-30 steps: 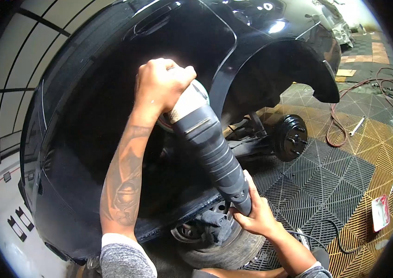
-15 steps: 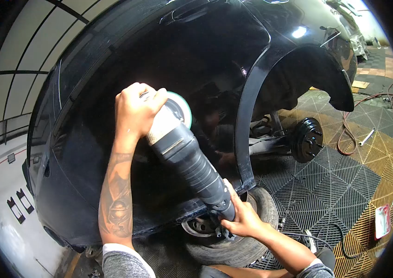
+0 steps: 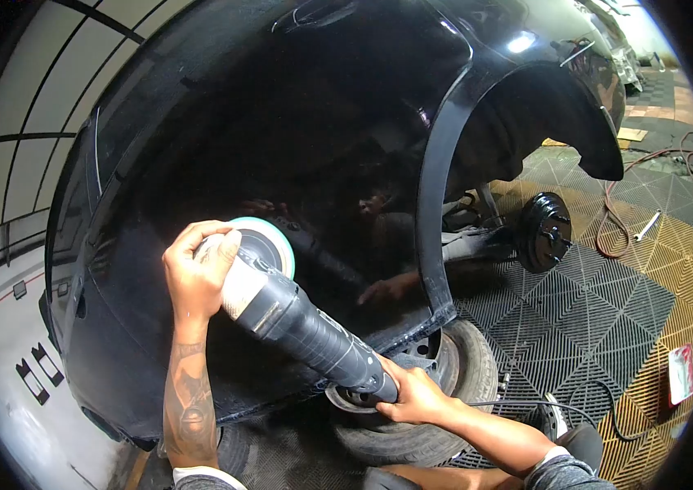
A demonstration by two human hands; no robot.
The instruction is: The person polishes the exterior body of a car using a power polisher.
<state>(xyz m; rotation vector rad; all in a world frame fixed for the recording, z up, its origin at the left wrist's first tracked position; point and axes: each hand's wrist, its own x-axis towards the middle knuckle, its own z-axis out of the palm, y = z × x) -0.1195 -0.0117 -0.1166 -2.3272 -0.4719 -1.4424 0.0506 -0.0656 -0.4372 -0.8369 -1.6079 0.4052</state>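
Both my hands hold a corded polisher (image 3: 314,335) with a black body and a pale head. My left hand (image 3: 199,269) is closed over the head end, the thumb lying across it. Around the rear of the body, low in the middle, my right hand (image 3: 412,394) is wrapped. The green-edged round pad (image 3: 269,243) lies at the glossy black car door (image 3: 306,147); whether it is pressed flat cannot be made out. Faint reflections of hands show in the paint.
A tyre on a steel wheel (image 3: 469,376) lies under the door's lower edge. Right of it, a bare wheel hub (image 3: 544,233) sits below the wheel arch (image 3: 436,188). A hose (image 3: 610,220), a wrench (image 3: 648,225), a red-and-white container (image 3: 681,376) and a black cable (image 3: 608,408) are on the grid floor.
The polisher's head has moved down and to the left across the door, my left hand with it. My right hand has shifted slightly left and down. My view has moved a little.
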